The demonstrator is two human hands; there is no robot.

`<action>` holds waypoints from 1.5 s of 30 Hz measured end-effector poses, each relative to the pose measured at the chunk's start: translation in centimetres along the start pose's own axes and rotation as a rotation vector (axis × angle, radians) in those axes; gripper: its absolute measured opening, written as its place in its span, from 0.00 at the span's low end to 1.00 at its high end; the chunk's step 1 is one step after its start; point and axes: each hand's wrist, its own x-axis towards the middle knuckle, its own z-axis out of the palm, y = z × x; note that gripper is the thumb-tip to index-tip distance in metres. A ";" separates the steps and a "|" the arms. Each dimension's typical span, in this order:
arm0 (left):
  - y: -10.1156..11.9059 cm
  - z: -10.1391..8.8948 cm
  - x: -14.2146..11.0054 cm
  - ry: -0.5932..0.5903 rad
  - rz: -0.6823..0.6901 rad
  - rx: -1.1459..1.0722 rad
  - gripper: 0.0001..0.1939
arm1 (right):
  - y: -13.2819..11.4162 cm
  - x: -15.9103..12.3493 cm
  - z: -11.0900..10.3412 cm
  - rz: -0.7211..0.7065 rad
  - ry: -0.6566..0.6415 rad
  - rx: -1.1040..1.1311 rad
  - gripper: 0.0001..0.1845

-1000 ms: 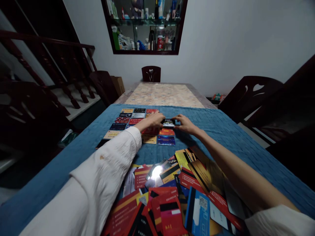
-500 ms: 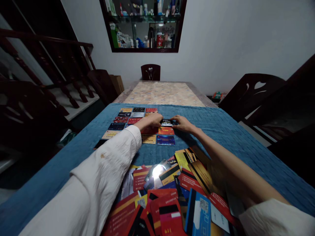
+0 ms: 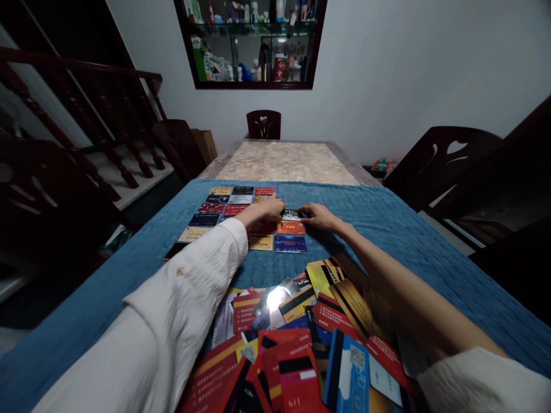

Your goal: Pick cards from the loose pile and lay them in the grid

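A black plastic card (image 3: 291,214) with white markings lies between my two hands, behind an orange card (image 3: 290,228) and a blue card (image 3: 291,244). My left hand (image 3: 270,210), fingers curled, holds its left edge and hides part of the neighbouring cards. At its right edge, the thumb and fingers of my right hand (image 3: 319,217) are bent against the card. To the left, several cards are laid out in rows, among them a silver card (image 3: 240,200) and a dark blue card (image 3: 205,220). My left sleeve covers some of the nearest ones.
A large loose pile of cards, with a light blue card (image 3: 348,370) on top, lies close to me under my forearms. Blue cloth (image 3: 370,212) covers the near table; its patterned far end (image 3: 279,160) is bare. Dark wooden chairs (image 3: 439,163) stand around.
The black card has shifted slightly back, so more of the orange card shows. Both hands stay at its edges. The view has tilted down a little.
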 end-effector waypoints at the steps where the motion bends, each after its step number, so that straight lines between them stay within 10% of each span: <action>1: 0.0 0.1 0.0 -0.001 0.001 0.003 0.18 | 0.0 0.0 0.0 0.000 -0.003 -0.003 0.21; 26: 1.2 0.2 -0.9 0.071 -0.011 0.037 0.13 | -0.5 0.0 0.3 0.062 0.002 -0.075 0.19; 45: 3.1 0.7 -5.3 0.324 0.207 0.039 0.17 | -1.3 -5.7 -0.6 -0.008 0.182 -0.047 0.18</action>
